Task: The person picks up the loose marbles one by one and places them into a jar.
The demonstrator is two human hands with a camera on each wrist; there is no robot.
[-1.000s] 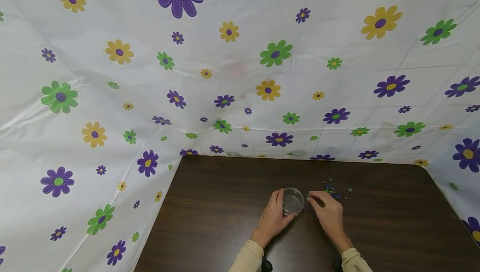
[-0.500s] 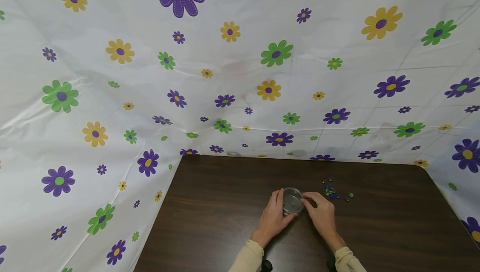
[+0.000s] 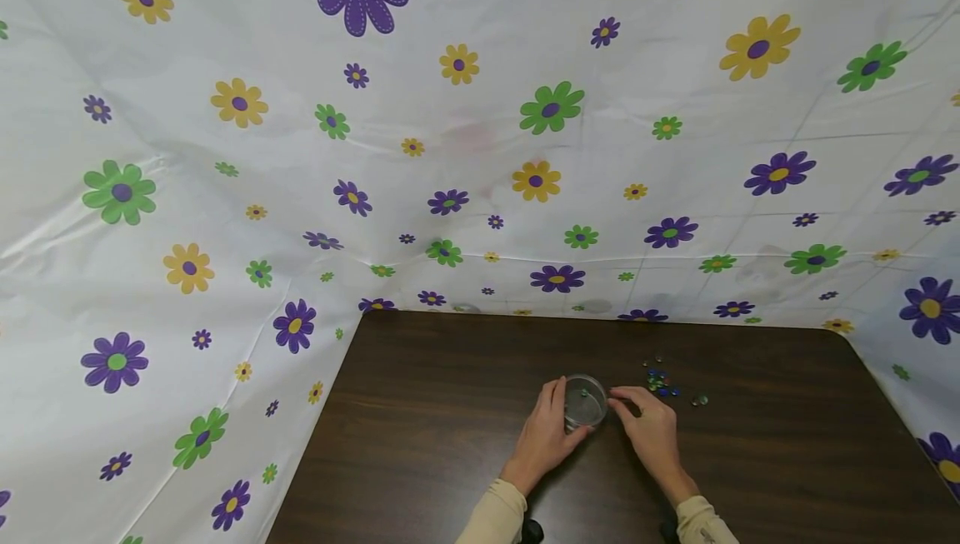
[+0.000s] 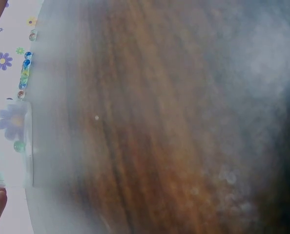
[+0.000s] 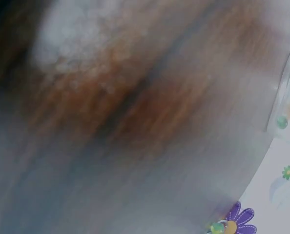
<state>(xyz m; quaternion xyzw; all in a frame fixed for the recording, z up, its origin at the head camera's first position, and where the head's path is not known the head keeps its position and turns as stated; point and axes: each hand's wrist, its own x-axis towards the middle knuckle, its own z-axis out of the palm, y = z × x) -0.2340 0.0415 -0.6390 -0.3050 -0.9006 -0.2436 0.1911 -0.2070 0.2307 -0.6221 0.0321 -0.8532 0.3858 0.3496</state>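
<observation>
My left hand (image 3: 543, 440) holds a clear round dish (image 3: 587, 423) from its left side, fingers at the back and thumb at the front. Inside the dish lies a small green glass marble (image 3: 583, 393), also visible through the clear wall in the left wrist view as a green marble (image 4: 19, 146). Just off the dish's right rim is my right hand (image 3: 651, 436). Its thumb and index finger are close together, with nothing visible between them. Right of the dish, several glass marbles (image 3: 657, 380) in blue, green and clear lie loosely grouped.
Everything stands on a dark brown wooden table (image 3: 420, 411). A white cloth with printed flowers (image 3: 465, 136) hangs behind it and at both sides. A clear marble (image 3: 702, 400) lies a little to the right of the group.
My right hand moved left to the dish's rim, then slightly back right. A green marble now shows inside the dish. My left hand has stayed in place.
</observation>
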